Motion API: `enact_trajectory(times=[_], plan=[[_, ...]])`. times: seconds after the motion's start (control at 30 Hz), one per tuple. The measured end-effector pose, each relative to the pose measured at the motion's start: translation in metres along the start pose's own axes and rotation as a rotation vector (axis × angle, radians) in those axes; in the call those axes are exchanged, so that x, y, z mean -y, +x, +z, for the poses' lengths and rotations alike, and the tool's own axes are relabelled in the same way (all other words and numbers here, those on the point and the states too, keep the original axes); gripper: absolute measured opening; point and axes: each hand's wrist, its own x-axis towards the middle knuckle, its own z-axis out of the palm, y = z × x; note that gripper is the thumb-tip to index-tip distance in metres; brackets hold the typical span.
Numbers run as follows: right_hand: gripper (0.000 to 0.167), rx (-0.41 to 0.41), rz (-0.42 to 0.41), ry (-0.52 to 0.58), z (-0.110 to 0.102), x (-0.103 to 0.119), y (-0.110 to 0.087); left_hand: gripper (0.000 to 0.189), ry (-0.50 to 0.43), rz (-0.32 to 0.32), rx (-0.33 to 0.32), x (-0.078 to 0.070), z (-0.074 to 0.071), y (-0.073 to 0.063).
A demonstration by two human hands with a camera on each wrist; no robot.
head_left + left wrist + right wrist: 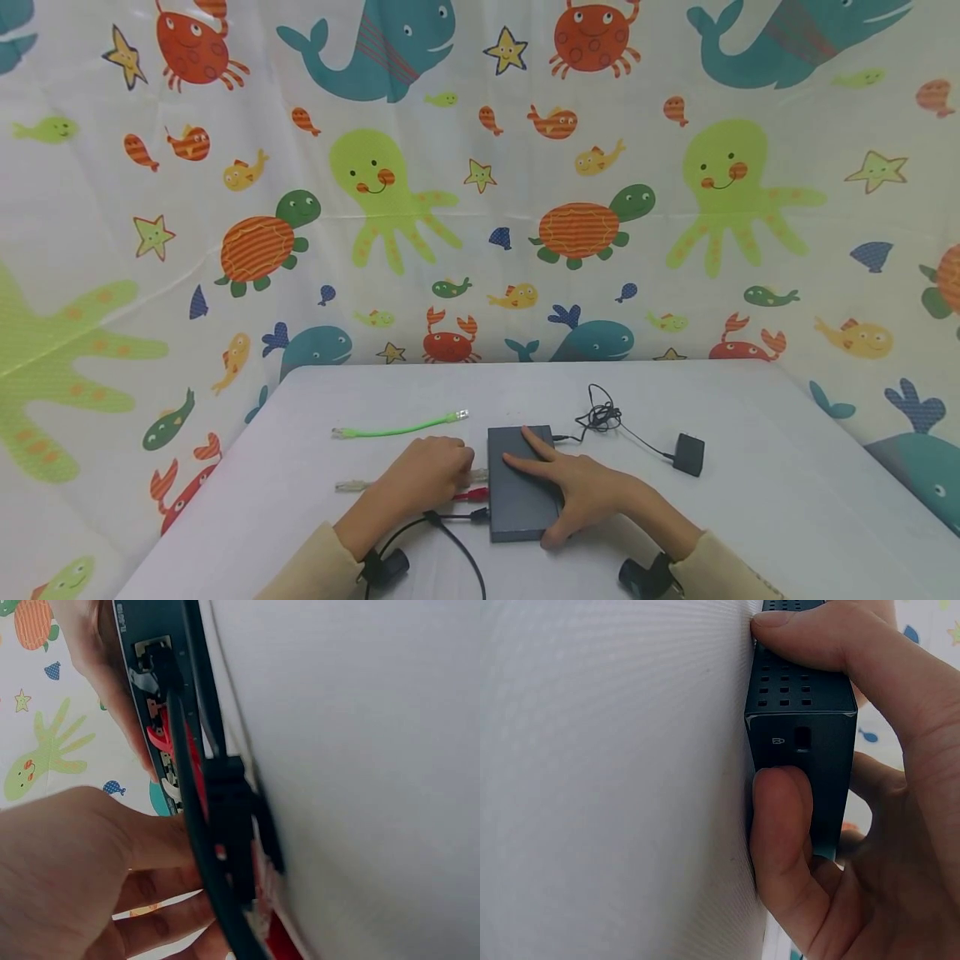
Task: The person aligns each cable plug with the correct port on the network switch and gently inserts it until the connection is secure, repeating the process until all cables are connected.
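A dark network switch (519, 492) lies on the white table, with a row of ports (154, 645) along its left side. My right hand (581, 487) grips it: two fingers spread over the top, the thumb at the near right edge. In the right wrist view, fingertips (780, 802) press its end and vented side. At the port side, my left hand (431, 471) pinches a whitish network cable (352, 486) close to the switch; the fingers partly hide it. A red network cable (474, 494) and a black cable (480, 516) are plugged in beside it.
A green network cable (405, 429) lies behind my left hand. To the right, a black power adapter (688, 454) has a tangled cord (600, 417) running to the switch. The black cable loops near my left wrist. A sea-animal curtain (480, 183) hangs behind the table.
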Motion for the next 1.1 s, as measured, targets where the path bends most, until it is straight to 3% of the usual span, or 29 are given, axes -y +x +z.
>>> enact_trajectory(times=[1.1], plan=[[0.102, 0.003, -0.006, -0.001, 0.0008, -0.0013, 0.0000, 0.005, -0.037, 0.017, -0.007, 0.0033, 0.0015, -0.0010]])
